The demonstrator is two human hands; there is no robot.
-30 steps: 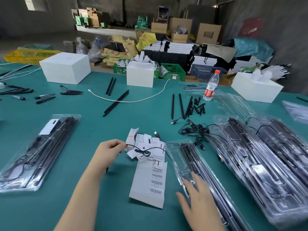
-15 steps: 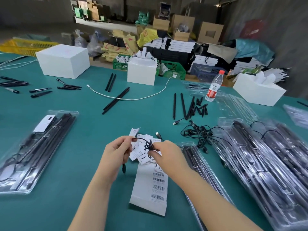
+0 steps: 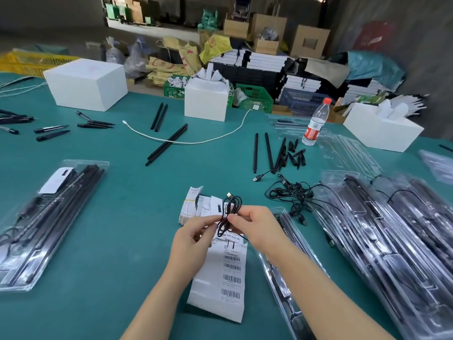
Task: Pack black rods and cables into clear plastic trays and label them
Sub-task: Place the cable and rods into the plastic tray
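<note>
Both hands hold a coiled black cable [image 3: 230,209] above the teal table. My left hand [image 3: 193,238] pinches its lower loops and my right hand [image 3: 255,225] pinches the coil's middle. Under them lie a barcode label sheet [image 3: 224,278] and a bundle of small white labels [image 3: 192,203]. An open clear tray [image 3: 285,263] with black rods in it lies just right of my right arm. More loose cables [image 3: 291,193] are tangled beyond it. Loose black rods [image 3: 268,153] lie farther back.
A packed tray [image 3: 49,217] lies at the left. A pile of packed trays [image 3: 392,236] fills the right side. White boxes [image 3: 85,83], [image 3: 206,99], [image 3: 382,128], a water bottle [image 3: 315,123], a white cable [image 3: 196,141] and empty clear trays [image 3: 348,153] stand at the back.
My right hand left the open tray and joined the left at the black cable. Both hands lifted the cable off the labels and gathered it into a coil.
</note>
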